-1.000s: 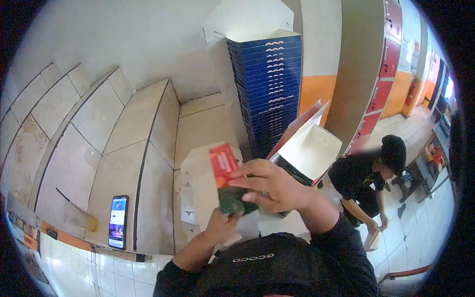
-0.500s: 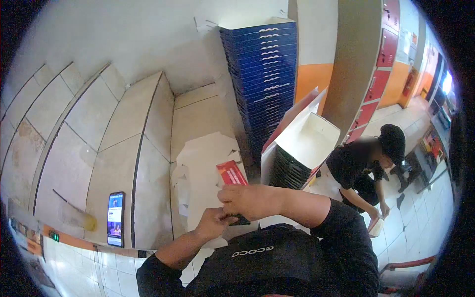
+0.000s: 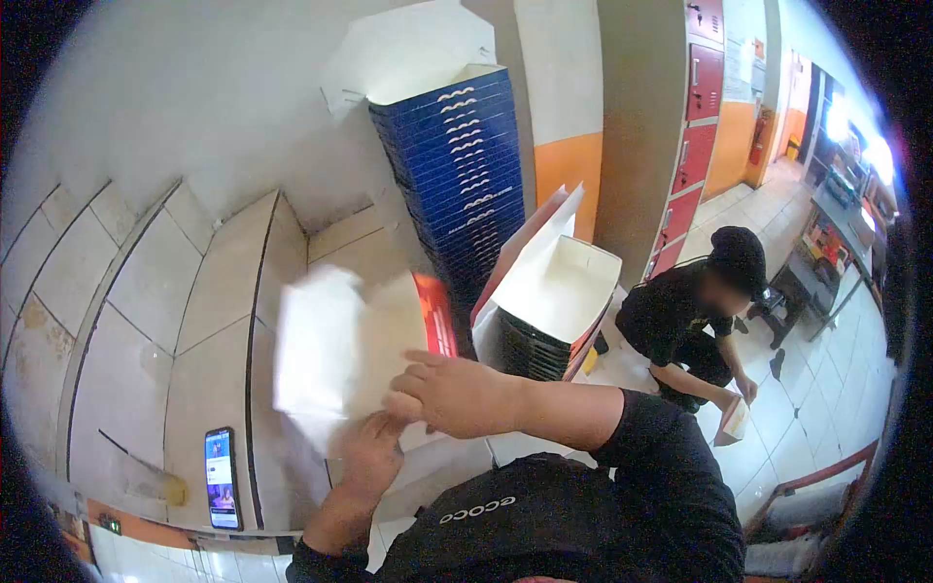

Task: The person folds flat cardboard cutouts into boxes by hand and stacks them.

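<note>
A part-folded cardboard box [image 3: 379,335] stands up in front of me, its white inside facing me and a red printed panel on its right side. Its left flap is smeared by motion. At the box's near edge, my left hand [image 3: 367,462] is closed on the card. My right hand [image 3: 462,394] grips the near right part beside it, fingers bent over the edge. The two hands almost touch, and some fingertips are hidden.
Tall stacked blue boxes [image 3: 457,165] stand behind, with a shorter stack of open boxes [image 3: 559,291] to the right. A phone [image 3: 223,476] and a plastic cup [image 3: 155,486] rest on the tiled ledge at left. Another person [image 3: 700,321] crouches at right, holding a box [image 3: 733,424].
The carton lay nearly flat; its white walls now rise up and to the left. Both hands still hold its near edge, and the whole view has shifted slightly.
</note>
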A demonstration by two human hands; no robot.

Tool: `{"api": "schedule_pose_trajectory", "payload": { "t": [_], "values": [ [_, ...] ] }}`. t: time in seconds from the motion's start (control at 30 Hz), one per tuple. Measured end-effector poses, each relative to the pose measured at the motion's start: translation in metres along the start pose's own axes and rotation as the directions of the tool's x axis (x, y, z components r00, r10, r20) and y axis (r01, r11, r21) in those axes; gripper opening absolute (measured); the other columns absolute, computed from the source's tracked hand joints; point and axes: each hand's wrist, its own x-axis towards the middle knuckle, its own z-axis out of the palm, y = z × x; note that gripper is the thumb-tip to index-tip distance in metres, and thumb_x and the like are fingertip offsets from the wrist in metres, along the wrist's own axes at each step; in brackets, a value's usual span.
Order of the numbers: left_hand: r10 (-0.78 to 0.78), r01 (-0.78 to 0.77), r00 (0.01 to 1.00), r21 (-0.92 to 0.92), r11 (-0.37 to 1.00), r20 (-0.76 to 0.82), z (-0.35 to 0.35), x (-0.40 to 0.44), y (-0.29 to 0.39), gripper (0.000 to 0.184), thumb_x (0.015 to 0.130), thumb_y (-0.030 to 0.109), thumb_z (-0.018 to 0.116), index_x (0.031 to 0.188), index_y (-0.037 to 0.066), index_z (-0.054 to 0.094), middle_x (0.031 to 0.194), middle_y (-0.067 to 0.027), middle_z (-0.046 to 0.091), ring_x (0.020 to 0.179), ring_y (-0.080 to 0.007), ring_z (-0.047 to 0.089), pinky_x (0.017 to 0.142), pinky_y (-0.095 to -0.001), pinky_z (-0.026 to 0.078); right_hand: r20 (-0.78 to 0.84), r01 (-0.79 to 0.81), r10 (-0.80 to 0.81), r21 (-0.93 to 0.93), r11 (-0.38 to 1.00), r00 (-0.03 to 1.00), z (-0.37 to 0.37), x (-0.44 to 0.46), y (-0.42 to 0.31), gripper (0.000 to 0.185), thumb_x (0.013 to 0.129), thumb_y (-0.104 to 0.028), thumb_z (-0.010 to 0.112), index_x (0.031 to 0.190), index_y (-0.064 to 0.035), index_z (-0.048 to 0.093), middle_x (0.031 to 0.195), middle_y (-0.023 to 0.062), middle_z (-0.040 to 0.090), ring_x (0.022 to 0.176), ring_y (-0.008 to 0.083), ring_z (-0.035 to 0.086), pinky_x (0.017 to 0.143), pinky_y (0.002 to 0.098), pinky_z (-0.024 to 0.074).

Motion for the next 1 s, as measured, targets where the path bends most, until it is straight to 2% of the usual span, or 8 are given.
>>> {"api": "schedule_pose_trajectory", "payload": {
  "t": [0.1,0.2,0.27,0.37,0.53,0.63,0.8,1.0],
  "values": [
    [0.194,-0.174,0.901,0.087,0.981,-0.388,-0.027,0.018,0.018,0.014,0.069,0.004,0.067,0.082,0.006,0.061,0.077,-0.0077,0.058,0.071,-0.027,0.059,0.068,-0.0388,0.05,0.211,-0.017,0.067,-0.231,0.973,0.975,-0.042,0.013,-0.008,0.018,0.067,-0.008,0.058,0.084,-0.0066,0.059,0.076,0.0046,0.056,0.074,0.0234,0.057,0.084,0.039,0.0416],
    [0.46,-0.573,0.671,-0.013,0.82,-0.581,-0.027,0.032,0.044,0.022,0.07,0.0,0.065,0.091,0.004,0.064,0.09,-0.0051,0.058,0.082,-0.0265,0.058,0.079,-0.0417,0.05,-0.147,-0.319,0.286,-0.328,0.889,0.947,-0.094,0.022,-0.014,0.015,0.065,-0.01,0.06,0.08,-0.0093,0.059,0.065,0.0024,0.055,0.063,0.0215,0.057,0.073,0.0381,0.0429],
    [0.459,-0.58,0.736,-0.115,0.806,-0.498,-0.004,0.055,0.06,0.023,0.071,0.0,0.065,0.094,0.003,0.064,0.098,-0.0072,0.058,0.098,-0.0265,0.055,0.084,-0.0411,0.049,-0.436,-0.577,0.409,-0.384,0.721,0.802,-0.132,0.014,-0.011,0.005,0.069,-0.012,0.06,0.072,-0.0099,0.056,0.062,0.0067,0.055,0.062,0.0262,0.057,0.062,0.0391,0.042],
    [0.416,-0.483,0.853,-0.177,0.857,-0.314,0.027,0.098,0.079,0.025,0.071,0.003,0.06,0.096,0.003,0.062,0.101,-0.0098,0.057,0.102,-0.0266,0.053,0.091,-0.0409,0.045,-0.347,-0.797,0.746,-0.459,0.393,0.568,-0.179,-0.006,-0.008,0.015,0.076,-0.02,0.056,0.075,-0.0055,0.059,0.068,0.0127,0.061,0.065,0.032,0.062,0.062,0.042,0.0467],
    [0.426,-0.456,0.889,-0.239,0.857,-0.169,0.09,0.147,0.083,0.018,0.072,0.007,0.055,0.088,0.004,0.062,0.095,-0.0125,0.059,0.094,-0.0297,0.056,0.092,-0.0443,0.041,-0.051,-0.848,0.854,0.096,0.521,0.518,-0.197,-0.029,0.006,0.021,0.073,-0.016,0.069,0.075,0.0019,0.059,0.062,0.0141,0.056,0.054,0.0185,0.053,0.053,0.0323,0.0413],
    [0.37,-0.309,0.919,-0.339,0.889,0.134,0.091,0.153,0.085,0.02,0.072,0.007,0.054,0.09,0.006,0.063,0.093,-0.0128,0.06,0.092,-0.0296,0.057,0.085,-0.0456,0.042,-0.02,-0.84,0.862,0.214,0.499,0.507,-0.18,-0.044,0.023,0.025,0.073,-0.018,0.071,0.077,0.0025,0.059,0.059,0.0116,0.053,0.054,0.0116,0.046,0.053,0.0287,0.04],
    [0.349,-0.341,0.935,-0.405,0.849,-0.055,0.122,0.145,0.074,0.02,0.073,0.006,0.054,0.09,0.009,0.063,0.091,-0.0124,0.061,0.089,-0.0309,0.057,0.077,-0.0431,0.045,-0.068,-0.835,0.832,-0.071,0.546,0.55,-0.147,-0.07,0.038,0.022,0.073,-0.016,0.069,0.08,0.0022,0.06,0.066,0.0183,0.058,0.063,0.0296,0.061,0.06,0.0371,0.0461],
    [0.31,-0.349,0.937,-0.433,0.831,-0.162,0.12,0.142,0.079,0.015,0.073,0.007,0.056,0.085,0.01,0.064,0.088,-0.0098,0.062,0.084,-0.0278,0.058,0.072,-0.0407,0.046,-0.104,-0.872,0.889,-0.271,0.407,0.447,-0.132,-0.073,0.024,0.021,0.073,-0.014,0.067,0.087,0.0002,0.061,0.076,0.0197,0.061,0.071,0.0286,0.063,0.066,0.038,0.0469]
  ]
}}
